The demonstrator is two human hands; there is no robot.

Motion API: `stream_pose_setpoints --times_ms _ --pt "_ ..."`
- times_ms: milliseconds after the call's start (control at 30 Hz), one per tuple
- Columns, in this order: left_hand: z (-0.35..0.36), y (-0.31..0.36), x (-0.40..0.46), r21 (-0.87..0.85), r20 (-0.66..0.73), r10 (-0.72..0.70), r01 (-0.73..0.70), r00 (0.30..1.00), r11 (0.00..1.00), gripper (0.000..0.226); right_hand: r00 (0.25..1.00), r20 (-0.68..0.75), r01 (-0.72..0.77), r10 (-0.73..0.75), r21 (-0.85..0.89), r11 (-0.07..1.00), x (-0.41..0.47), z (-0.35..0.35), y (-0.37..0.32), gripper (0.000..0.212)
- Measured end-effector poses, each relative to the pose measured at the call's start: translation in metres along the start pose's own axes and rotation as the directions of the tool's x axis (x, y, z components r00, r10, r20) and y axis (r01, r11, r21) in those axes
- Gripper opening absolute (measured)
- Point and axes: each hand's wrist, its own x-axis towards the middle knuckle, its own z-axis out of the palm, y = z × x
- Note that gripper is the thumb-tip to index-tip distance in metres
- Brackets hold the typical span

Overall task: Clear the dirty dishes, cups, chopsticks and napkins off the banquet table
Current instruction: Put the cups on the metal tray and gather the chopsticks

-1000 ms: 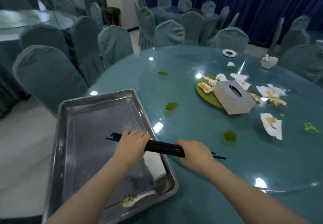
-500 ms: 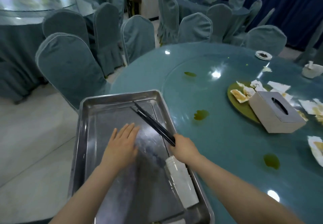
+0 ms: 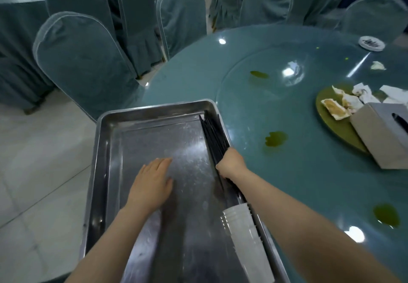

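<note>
While the right hand point(image 3: 230, 161) grips a bundle of black chopsticks point(image 3: 213, 133), its fingers curled round them, the bundle lies along the right wall of the metal tray point(image 3: 100, 161), tips pointing to the tray's far right corner. The left hand point(image 3: 152, 183) rests flat on the tray floor, left of the chopsticks, its fingers straight and close together, holding nothing. A stack of white plastic cups point(image 3: 247, 240) lies on its side in the tray, against the same right wall and nearer the person than the right hand.

The tray sits at the edge of the round teal surface point(image 3: 298, 183), partly overhanging it. To the right of the tray, green sauce spills point(image 3: 274, 139) mark the glass. Farther right a grey tissue box point(image 3: 384, 137) stands touching a green plate point(image 3: 337, 126), and soiled napkins point(image 3: 336, 108) lie on the plate beside the box. A small white dish point(image 3: 372, 43) sits near the far rim, well apart from the tray, with a crumpled scrap point(image 3: 378, 66) near it. Covered chairs point(image 3: 86, 62) stand beyond the tray's far end.
</note>
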Motion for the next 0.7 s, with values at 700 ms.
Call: stream_pose_setpoints --times_ms 700 --pt "-0.038 0.034 -0.032 -0.242 -0.055 0.045 -0.057 0.997 0.969 0.051 0.953 -0.092 0.278 -0.288 -0.101 0.955 -0.068 -0.034 0.017 0.053"
